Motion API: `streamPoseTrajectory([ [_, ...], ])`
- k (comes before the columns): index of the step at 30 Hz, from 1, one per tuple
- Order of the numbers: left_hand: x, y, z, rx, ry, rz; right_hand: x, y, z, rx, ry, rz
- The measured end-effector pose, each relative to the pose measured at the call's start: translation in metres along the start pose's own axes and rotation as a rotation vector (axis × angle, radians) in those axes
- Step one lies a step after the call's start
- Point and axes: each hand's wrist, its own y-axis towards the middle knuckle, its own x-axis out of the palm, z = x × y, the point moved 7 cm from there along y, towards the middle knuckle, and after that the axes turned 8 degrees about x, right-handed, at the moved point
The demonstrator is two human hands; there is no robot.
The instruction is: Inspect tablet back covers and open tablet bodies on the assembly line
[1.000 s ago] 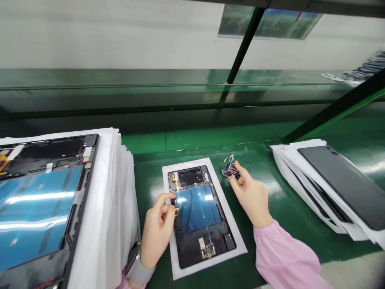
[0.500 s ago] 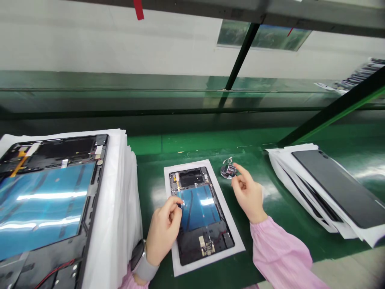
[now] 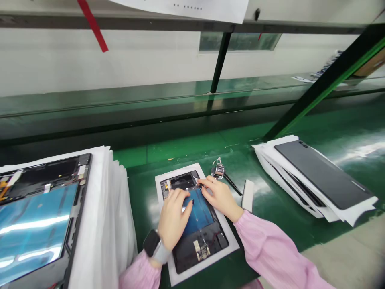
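An opened tablet (image 3: 200, 257) with a blue-film battery section (image 3: 197, 216) lies face-down on a white sheet (image 3: 207, 265). Over the upper left of the blue film is my left hand (image 3: 176, 214), its thumb and fingers apart and nothing visible in it. My right hand (image 3: 219, 197) reaches in from the right. Its fingertips touch the tablet's upper right corner area, thumb and index apart. Any small part under those fingertips is hidden. Beyond the right hand sit a small round metallic dish-like object (image 3: 217, 170) and a thin black stick (image 3: 233, 184).
At left stands a tall stack of white sheets (image 3: 104, 224) with another opened tablet (image 3: 45, 224) on top. A whitish block (image 3: 248, 196) lies right of my right hand. Tablets with dark back covers (image 3: 325, 172) are stacked with sheets at right. A green post (image 3: 325, 88) slants behind them.
My right hand has moved left from the metallic object to the tablet's upper right corner. My left hand has opened from a pinch and shifted up. The black stick and whitish block are now uncovered.
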Motion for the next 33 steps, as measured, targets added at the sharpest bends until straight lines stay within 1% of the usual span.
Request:
streamPoseTrajectory([
  [4, 0.022, 0.037, -0.004, 0.013, 0.072, -0.015, -0.002, 0.001, 0.000, 0.005, 0.007, -0.003],
  [6, 0.028, 0.049, -0.007, 0.013, 0.099, -0.012, -0.003, 0.002, 0.000, 0.005, 0.011, -0.003],
  [8, 0.030, 0.055, -0.009, 0.018, 0.111, -0.008, -0.005, 0.002, 0.000, 0.003, 0.016, -0.001],
  [19, 0.027, 0.055, -0.019, -0.001, 0.045, 0.048, -0.003, 0.000, 0.001, -0.019, -0.023, -0.014],
  [24, 0.026, 0.055, -0.019, -0.007, 0.036, 0.047, -0.003, 0.000, 0.000, -0.039, -0.079, -0.035],
  [29, 0.027, 0.055, -0.018, 0.011, 0.072, 0.035, -0.003, -0.003, -0.009, -0.072, -0.159, -0.061],
  [33, 0.028, 0.052, -0.014, 0.051, 0.133, 0.003, -0.001, -0.005, -0.020, -0.090, -0.209, -0.072],
])
